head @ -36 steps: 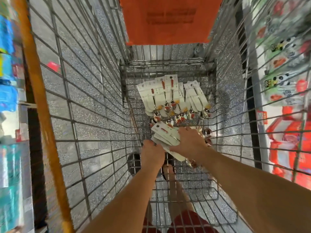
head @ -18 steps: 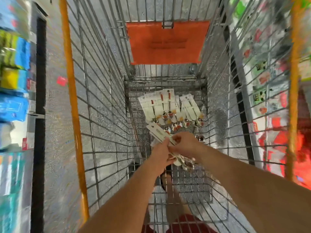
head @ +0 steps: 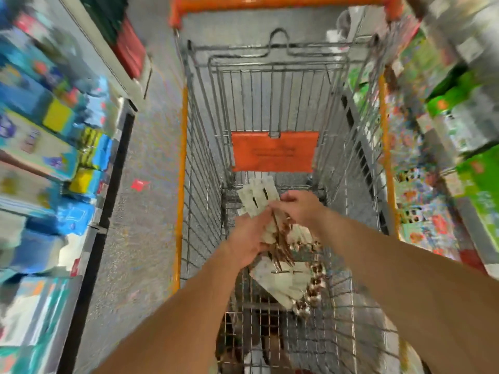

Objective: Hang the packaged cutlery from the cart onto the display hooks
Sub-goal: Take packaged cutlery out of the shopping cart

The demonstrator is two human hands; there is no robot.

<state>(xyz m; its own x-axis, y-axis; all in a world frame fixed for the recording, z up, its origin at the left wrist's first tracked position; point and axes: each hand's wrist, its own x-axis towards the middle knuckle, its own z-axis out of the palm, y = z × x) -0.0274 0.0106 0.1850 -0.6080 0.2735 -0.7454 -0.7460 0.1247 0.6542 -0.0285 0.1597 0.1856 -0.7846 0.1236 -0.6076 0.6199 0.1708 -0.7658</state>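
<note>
Both hands are in the middle of the frame, over the cart (head: 205, 168). The left hand (head: 247, 242) and the right hand (head: 299, 209) hold a bunch of cutlery packs (head: 259, 197). More packs (head: 283, 279) lie lower down in the cart.

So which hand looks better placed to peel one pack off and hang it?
Probably the right hand: it pinches the top of the cutlery packs, while the left hand grips the bundle from below.
</note>
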